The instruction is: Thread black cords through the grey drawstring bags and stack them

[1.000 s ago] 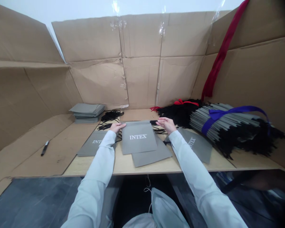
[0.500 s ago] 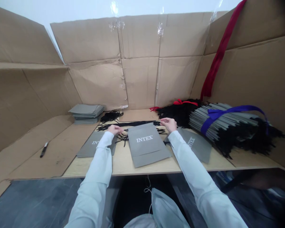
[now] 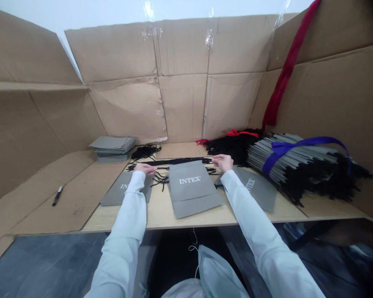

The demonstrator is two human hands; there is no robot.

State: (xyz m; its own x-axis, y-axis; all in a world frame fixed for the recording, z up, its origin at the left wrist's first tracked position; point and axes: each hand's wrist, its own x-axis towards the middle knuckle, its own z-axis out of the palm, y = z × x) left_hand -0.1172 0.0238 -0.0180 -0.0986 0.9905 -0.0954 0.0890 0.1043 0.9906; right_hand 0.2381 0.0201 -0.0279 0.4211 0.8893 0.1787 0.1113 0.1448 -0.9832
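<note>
Pinching black cords (image 3: 163, 168) either side of gray INTEX bag (image 3: 189, 188): left fingers (image 3: 151, 168), right fingers (image 3: 218, 157) pressed together.

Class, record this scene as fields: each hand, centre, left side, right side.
Left hand: pinching a black cord
Right hand: fingertips near the centre pouch's top right corner; grip unclear
Centre: grey INTEX pouch, overlapping another grey piece
Left side: black marker, grey stack
Right side: grey-and-black bundle, purple ribbon around it
</note>
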